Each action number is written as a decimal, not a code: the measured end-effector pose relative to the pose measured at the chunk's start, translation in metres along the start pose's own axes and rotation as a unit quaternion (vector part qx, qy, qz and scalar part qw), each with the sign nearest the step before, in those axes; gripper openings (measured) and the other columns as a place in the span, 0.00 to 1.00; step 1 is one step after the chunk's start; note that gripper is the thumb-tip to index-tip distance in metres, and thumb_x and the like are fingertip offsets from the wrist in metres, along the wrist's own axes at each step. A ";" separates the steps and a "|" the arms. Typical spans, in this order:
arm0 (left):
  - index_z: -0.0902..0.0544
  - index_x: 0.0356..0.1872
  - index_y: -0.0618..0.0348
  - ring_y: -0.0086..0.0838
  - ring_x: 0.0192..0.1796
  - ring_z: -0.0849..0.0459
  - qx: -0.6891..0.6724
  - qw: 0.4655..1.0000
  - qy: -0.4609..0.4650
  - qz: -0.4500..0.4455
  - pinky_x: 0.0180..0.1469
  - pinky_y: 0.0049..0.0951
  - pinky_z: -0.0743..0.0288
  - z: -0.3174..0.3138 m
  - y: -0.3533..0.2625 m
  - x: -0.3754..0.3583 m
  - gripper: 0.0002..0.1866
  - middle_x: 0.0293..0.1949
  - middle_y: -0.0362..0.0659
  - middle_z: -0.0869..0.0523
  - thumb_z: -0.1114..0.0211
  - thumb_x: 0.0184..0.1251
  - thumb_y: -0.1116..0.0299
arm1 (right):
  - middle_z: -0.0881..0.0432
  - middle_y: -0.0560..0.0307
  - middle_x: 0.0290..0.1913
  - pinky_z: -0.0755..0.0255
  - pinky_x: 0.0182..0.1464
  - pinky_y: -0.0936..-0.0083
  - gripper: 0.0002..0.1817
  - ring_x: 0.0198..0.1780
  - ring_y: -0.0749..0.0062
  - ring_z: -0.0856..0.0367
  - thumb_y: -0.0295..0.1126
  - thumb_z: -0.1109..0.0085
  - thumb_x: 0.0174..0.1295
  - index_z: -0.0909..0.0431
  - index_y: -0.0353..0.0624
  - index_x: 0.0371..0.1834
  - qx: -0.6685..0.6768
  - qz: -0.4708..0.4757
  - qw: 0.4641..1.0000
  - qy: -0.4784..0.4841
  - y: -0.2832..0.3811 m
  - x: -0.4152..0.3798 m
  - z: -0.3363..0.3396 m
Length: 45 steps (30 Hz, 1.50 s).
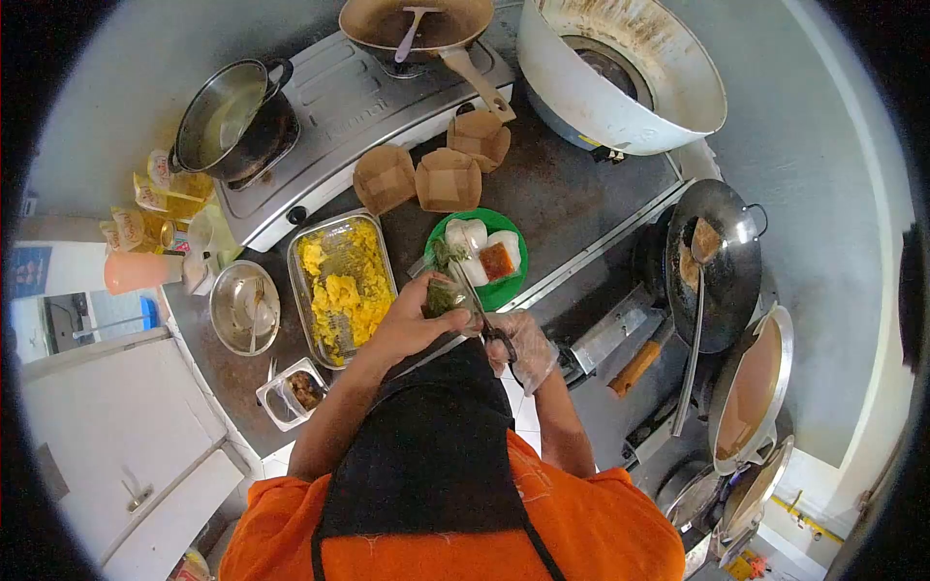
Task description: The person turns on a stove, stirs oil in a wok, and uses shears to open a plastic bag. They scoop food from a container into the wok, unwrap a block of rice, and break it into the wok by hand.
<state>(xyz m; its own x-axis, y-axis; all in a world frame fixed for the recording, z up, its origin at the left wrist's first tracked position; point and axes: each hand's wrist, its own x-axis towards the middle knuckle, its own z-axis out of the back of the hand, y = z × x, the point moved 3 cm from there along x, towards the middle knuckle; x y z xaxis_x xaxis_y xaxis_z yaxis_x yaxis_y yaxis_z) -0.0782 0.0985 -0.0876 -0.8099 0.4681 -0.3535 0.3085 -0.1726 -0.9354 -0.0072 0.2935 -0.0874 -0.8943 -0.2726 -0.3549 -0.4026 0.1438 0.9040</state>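
My left hand (412, 324) grips a small clear bag of green stuff (448, 295) just above the counter edge. My right hand (523, 351), in a thin plastic glove, holds scissors (484, 315) whose blades reach up to the bag's top. Right behind them sits a green plate (511, 286) with white rolls and a red sauce packet. A glass tray of yellow scrambled egg (341, 286) lies to the left of my left hand.
Three brown paper boxes (448, 179) stand behind the plate. A stove with a steel pot (228, 116) and a brown pan (417, 24), a big white wok (620, 73), a black wok with ladle (722, 261), a steel bowl (244, 308) and a small container (294, 392) surround me.
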 end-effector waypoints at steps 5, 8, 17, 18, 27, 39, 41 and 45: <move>0.17 0.49 0.64 0.23 0.44 0.17 -0.074 0.994 0.065 0.037 0.49 0.25 0.22 0.000 -0.008 -0.006 0.16 0.41 0.41 0.13 0.25 0.66 0.67 | 0.27 0.65 0.16 0.34 0.15 0.81 0.31 0.14 0.79 0.29 0.52 0.22 0.53 0.20 0.30 0.40 0.183 0.002 0.983 -0.016 -0.008 -0.015 -0.004; 0.17 0.44 0.63 0.22 0.37 0.21 -0.180 0.974 0.133 0.045 0.44 0.26 0.25 -0.005 -0.007 -0.005 0.11 0.35 0.36 0.17 0.26 0.67 0.69 | 0.30 0.67 0.14 0.38 0.14 0.81 0.37 0.13 0.80 0.32 0.56 0.21 0.52 0.22 0.28 0.41 0.208 0.034 0.977 -0.028 -0.012 -0.020 0.004; 0.17 0.41 0.65 0.23 0.37 0.20 -0.206 0.960 0.171 0.080 0.44 0.24 0.24 0.021 0.001 -0.023 0.11 0.34 0.39 0.17 0.28 0.69 0.68 | 0.24 0.62 0.20 0.33 0.22 0.79 0.25 0.20 0.78 0.25 0.49 0.34 0.66 0.18 0.31 0.39 0.467 0.178 0.825 -0.263 -0.029 -0.059 0.065; 0.17 0.41 0.65 0.23 0.37 0.20 -0.204 0.962 0.166 0.079 0.44 0.24 0.24 0.025 -0.001 -0.023 0.11 0.34 0.39 0.17 0.28 0.69 0.68 | 0.24 0.62 0.20 0.33 0.22 0.79 0.25 0.20 0.78 0.25 0.49 0.34 0.66 0.18 0.31 0.39 0.470 0.176 0.826 -0.259 -0.014 -0.058 0.077; 0.26 0.56 0.67 0.31 0.48 0.19 -0.478 0.868 0.094 0.099 0.54 0.31 0.22 0.025 0.026 -0.043 0.16 0.47 0.46 0.20 0.35 0.70 0.80 | 0.14 0.35 0.52 0.23 0.58 0.51 0.36 0.58 0.45 0.15 0.51 0.37 0.61 0.27 0.43 0.70 -0.556 -0.219 0.749 -0.287 -0.011 0.026 0.097; 0.17 0.47 0.65 0.23 0.42 0.18 -0.260 0.964 0.020 0.059 0.47 0.25 0.22 0.032 0.062 -0.065 0.12 0.41 0.40 0.16 0.34 0.76 0.65 | 0.12 0.44 0.39 0.20 0.49 0.66 0.22 0.39 0.63 0.13 0.50 0.40 0.68 0.13 0.41 0.47 -0.303 -0.170 0.934 -0.088 0.021 0.044 -0.023; 0.16 0.47 0.64 0.22 0.41 0.18 -0.258 0.965 0.031 0.044 0.47 0.25 0.22 0.031 0.067 -0.051 0.14 0.40 0.39 0.15 0.33 0.75 0.61 | 0.12 0.46 0.37 0.20 0.47 0.67 0.20 0.37 0.67 0.14 0.48 0.39 0.68 0.13 0.40 0.44 -0.335 -0.061 0.938 -0.070 0.010 0.051 -0.059; 0.19 0.56 0.66 0.25 0.48 0.15 -0.255 0.965 0.034 0.050 0.54 0.26 0.21 0.035 0.087 -0.037 0.21 0.46 0.42 0.13 0.31 0.73 0.59 | 0.12 0.41 0.42 0.22 0.49 0.62 0.19 0.44 0.51 0.13 0.47 0.37 0.65 0.12 0.41 0.44 -0.395 -0.060 0.912 -0.097 0.015 0.076 -0.066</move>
<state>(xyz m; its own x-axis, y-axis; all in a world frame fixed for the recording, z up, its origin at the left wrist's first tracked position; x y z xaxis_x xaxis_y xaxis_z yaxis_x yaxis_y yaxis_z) -0.0393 0.0357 -0.1560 -0.7347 0.5292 -0.4243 0.6024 0.2214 -0.7669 -0.0683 0.2119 -0.0846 -0.9017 -0.0576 -0.4284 -0.3013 -0.6269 0.7185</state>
